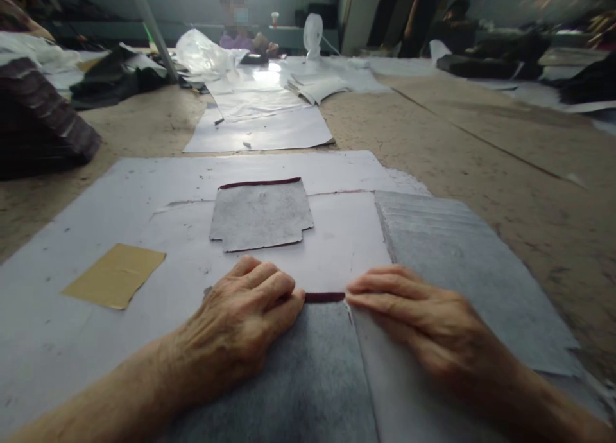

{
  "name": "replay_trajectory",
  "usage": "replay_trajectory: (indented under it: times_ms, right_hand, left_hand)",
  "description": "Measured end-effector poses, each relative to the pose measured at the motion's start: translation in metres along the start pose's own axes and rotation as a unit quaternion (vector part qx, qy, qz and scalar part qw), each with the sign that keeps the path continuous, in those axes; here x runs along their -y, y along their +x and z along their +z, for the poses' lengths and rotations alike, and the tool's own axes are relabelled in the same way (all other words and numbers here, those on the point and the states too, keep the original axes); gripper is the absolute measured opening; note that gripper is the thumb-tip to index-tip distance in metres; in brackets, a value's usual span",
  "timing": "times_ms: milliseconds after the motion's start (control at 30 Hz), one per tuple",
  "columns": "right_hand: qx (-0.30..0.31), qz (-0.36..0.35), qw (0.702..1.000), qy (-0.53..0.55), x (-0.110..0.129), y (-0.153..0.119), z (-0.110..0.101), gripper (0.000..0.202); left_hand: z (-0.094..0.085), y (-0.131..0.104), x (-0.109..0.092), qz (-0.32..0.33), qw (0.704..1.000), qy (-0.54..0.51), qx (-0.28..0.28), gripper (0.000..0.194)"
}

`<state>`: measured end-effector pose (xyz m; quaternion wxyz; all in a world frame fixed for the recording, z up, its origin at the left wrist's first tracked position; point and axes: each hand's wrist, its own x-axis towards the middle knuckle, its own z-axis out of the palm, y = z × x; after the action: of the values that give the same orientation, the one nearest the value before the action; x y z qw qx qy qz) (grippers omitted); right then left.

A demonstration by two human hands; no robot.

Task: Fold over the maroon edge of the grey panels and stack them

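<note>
A grey panel lies on white paper at the bottom centre, a dark red strip folded along its far edge. My left hand is closed over the left part of that edge, its fingers curled and pressed on the panel. At the strip's right end, my right hand pinches the corner between pressed-together fingers. A smaller grey piece with a dark red far edge lies flat beyond the hands. To the right is a stack of grey panels, partly behind my right forearm.
A tan card lies on the white paper at left. Dark stacked material stands at the far left. Beyond are more sheets, clear plastic, a small white fan and a person across the table.
</note>
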<state>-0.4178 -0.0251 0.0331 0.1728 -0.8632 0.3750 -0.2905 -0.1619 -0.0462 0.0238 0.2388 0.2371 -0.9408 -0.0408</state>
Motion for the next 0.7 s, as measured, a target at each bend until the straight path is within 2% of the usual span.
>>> replay_trajectory:
  times_ms: [67,100,133,200,300,433,700]
  right_hand:
    - [-0.041,0.073,0.996,0.026,-0.002,-0.002,-0.002,0.022]
    - [-0.063,0.086,0.994,0.014,-0.001,-0.002,-0.001,0.022]
    - [-0.081,0.082,0.993,-0.009,0.003,-0.001,0.001,0.021]
    - [-0.1,0.028,0.992,-0.068,0.014,0.003,0.01,0.022]
    - [-0.086,-0.046,0.987,-0.128,0.033,0.014,0.029,0.027]
    - [-0.046,-0.071,0.978,-0.191,0.044,0.022,0.047,0.03]
    - [-0.032,-0.103,0.966,-0.234,0.038,0.018,0.047,0.035]
  left_hand:
    - [0.0,-0.001,0.0,0.002,1.0,0.006,-0.002,0.025]
    - [0.0,-0.001,0.0,0.003,1.0,0.008,-0.003,0.024]
    - [0.001,-0.002,0.0,0.004,1.0,0.011,-0.002,0.024]
    - [0.001,-0.001,-0.001,0.005,1.0,0.016,-0.004,0.023]
    - [0.002,0.001,-0.002,0.01,1.0,0.019,-0.009,0.021]
    - [-0.003,0.002,-0.001,0.02,1.0,0.009,0.001,0.02]
    - [-0.025,-0.028,0.024,0.017,0.999,-0.027,0.015,0.034]
